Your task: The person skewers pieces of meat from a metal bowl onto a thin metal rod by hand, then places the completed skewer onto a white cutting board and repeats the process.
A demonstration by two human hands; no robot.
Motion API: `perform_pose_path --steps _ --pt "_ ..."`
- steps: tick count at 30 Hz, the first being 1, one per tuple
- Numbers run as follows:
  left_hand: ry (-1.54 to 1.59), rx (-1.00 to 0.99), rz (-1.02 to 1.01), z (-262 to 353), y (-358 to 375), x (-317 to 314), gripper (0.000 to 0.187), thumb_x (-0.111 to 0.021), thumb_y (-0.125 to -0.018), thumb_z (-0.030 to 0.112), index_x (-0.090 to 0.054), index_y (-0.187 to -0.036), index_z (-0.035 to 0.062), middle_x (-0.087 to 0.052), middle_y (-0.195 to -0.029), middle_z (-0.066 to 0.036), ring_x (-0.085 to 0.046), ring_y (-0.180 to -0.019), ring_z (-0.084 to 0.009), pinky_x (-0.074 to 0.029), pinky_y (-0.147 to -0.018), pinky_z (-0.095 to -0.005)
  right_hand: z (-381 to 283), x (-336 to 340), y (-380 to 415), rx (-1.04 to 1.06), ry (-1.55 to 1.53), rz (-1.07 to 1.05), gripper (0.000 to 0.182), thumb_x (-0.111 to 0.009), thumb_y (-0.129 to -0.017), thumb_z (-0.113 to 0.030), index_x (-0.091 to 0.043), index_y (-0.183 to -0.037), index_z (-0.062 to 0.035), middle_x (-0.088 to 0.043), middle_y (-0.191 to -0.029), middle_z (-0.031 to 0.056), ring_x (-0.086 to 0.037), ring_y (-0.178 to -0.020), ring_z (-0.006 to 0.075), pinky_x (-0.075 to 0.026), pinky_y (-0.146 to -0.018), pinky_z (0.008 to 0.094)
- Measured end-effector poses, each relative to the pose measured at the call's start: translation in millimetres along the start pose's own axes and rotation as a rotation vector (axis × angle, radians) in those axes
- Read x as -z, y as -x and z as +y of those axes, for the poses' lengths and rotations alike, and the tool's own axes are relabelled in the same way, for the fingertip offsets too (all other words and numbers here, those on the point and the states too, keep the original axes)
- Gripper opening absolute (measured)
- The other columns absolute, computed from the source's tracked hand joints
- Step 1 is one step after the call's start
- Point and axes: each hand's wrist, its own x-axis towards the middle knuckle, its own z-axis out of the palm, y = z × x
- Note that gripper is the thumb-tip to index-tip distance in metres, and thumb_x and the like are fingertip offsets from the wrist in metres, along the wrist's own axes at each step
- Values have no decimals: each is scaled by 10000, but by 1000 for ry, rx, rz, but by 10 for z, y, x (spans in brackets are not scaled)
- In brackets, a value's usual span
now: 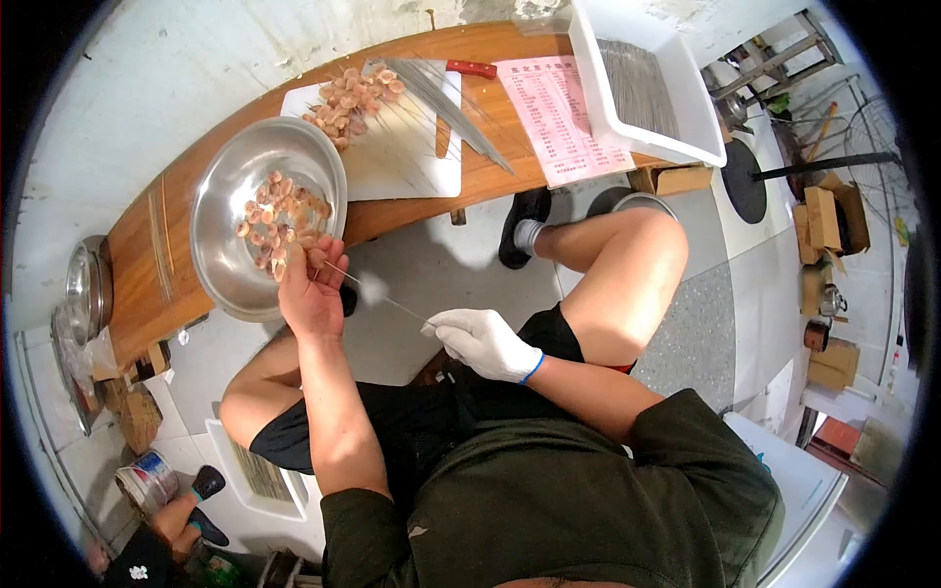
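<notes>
My bare left hand (312,296) is closed at the rim of a steel bowl (221,220), its fingers on a small pinkish-brown meat piece (317,258). A thin metal skewer (387,299) runs from that piece down to my right hand (480,343). That hand wears a white knit glove and pinches the skewer's lower end. Several loose round meat pieces (274,211) lie inside the bowl. Beyond it, on a white cutting board (382,176), rest skewers with meat pieces (358,98) bunched at their far ends.
Bare skewers (446,108) and a red-handled knife (472,69) lie by the board. A pink printed sheet (559,122) and a white bin (701,127) of skewers stand right on the wooden table (147,284). Another bin (260,480) sits on the floor, near a person's feet (208,505).
</notes>
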Motion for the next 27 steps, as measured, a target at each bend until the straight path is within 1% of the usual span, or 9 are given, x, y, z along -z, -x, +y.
perform_pose_path --steps 5,11,14,15,18,21,24,25,27 --pt "-57 -132 -81 -53 -11 -54 201 -509 -1008 167 -606 -1092 12 -676 -1049 -93 -673 -970 -211 -557 -830 -322 -75 11 -30 8 47 -10 257 -526 -970 -146 -654 -1095 38 -567 -728 10 -474 -643 73 -433 -596 243" --pt "-71 -83 -39 -210 27 -34 211 -538 -993 140 -586 -1167 30 -686 -1030 -87 -678 -954 -203 -565 -811 -303 -36 -21 -15 10 -26 -3 263 -535 -968 -159 -657 -1091 39 -565 -708 4 -475 -630 72 -437 -594 240" --pt "-80 -44 -101 -314 79 -43 242 -539 -992 136 -563 -1207 26 -686 -1036 -97 -680 -944 -208 -568 -804 -308 -18 -2 -48 6 -21 2 260 -538 -969 -163 -663 -1083 35 -572 -710 5 -478 -628 71 -438 -590 239" --pt "-93 -22 -96 -330 85 -50 286 -563 -983 157 -540 -1231 18 -680 -1053 -117 -680 -945 -214 -568 -809 -316 -8 4 -50 3 -15 7 259 -538 -969 -164 -665 -1080 33 -575 -712 5 -479 -629 70 -438 -589 239" --pt "-118 -17 -71 -260 112 -115 296 -552 -991 205 -542 -1221 18 -675 -1056 -130 -676 -925 -219 -567 -776 -323 -44 32 -37 34 22 25 259 -537 -971 -167 -669 -1077 29 -577 -710 5 -480 -628 67 -437 -587 239" --pt "82 -18 -10 7 55 -164 289 -517 -1006 253 -563 -1159 12 -670 -1034 -132 -667 -908 -222 -560 -739 -331 -19 58 -26 6 43 1 258 -537 -972 -166 -668 -1077 30 -589 -728 3 -479 -636 64 -435 -591 234" --pt "-37 -38 37 82 -59 -84 281 -474 -1020 268 -580 -1075 13 -665 -1010 -124 -657 -900 -225 -552 -722 -335 -57 22 -1 -17 -3 -5 253 -536 -971 -156 -668 -1076 33 -606 -756 2 -479 -646 63 -433 -598 231" --pt "-27 -21 3 88 -67 -61 267 -482 -1017 264 -584 -1023 18 -664 -989 -118 -658 -898 -220 -551 -743 -335 -46 21 -1 -10 -5 -11 252 -536 -972 -153 -667 -1078 34 -610 -764 2 -479 -648 64 -433 -602 231" --pt "-29 -37 44 70 -58 -75 253 -490 -1014 259 -584 -1019 24 -667 -977 -113 -661 -889 -216 -552 -743 -331 -6 21 3 2 -11 -16 249 -535 -972 -147 -665 -1082 35 -617 -780 1 -478 -653 65 -435 -609 232"
